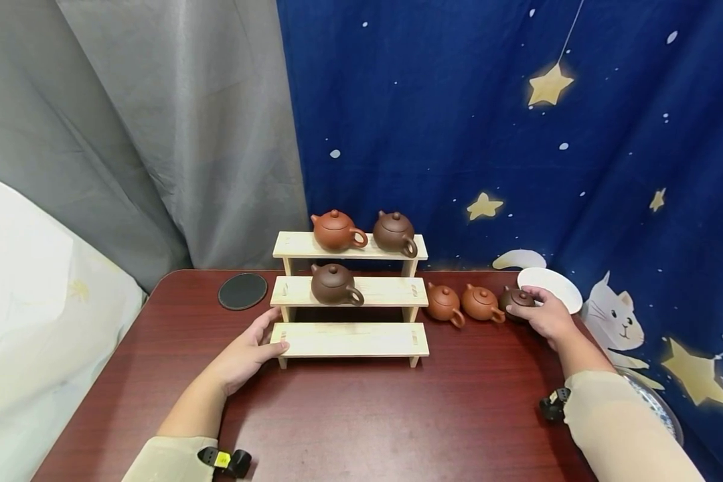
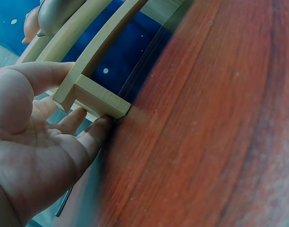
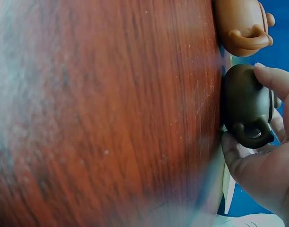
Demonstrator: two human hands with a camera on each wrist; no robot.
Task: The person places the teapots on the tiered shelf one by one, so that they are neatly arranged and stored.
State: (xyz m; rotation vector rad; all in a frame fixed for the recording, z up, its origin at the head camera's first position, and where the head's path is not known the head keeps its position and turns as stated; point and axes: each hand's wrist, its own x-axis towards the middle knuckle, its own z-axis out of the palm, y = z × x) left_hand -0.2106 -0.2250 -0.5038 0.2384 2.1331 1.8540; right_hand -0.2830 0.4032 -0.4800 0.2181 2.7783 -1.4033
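Note:
In the head view my left hand [image 1: 242,358] holds the left end of a three-tier wooden stand [image 1: 349,340]. Its thumb lies on the lowest shelf, and in the left wrist view the fingers curl about the stand's leg [image 2: 99,96]. At the right, my right hand [image 1: 552,320] grips a small dark brown teapot [image 1: 513,300] that stands on the table. The right wrist view shows thumb and fingers around the pot's body [image 3: 243,97], near its handle. Beside it are two reddish-brown teapots [image 1: 480,302], one nearer the stand.
An orange-red teapot [image 1: 334,231] and a dark teapot [image 1: 393,232] sit on the top shelf; another dark teapot [image 1: 331,284] is on the middle one. A black round coaster [image 1: 243,291] lies left, a white dish [image 1: 563,288] behind my right hand. Curtains back the table [image 1: 361,422].

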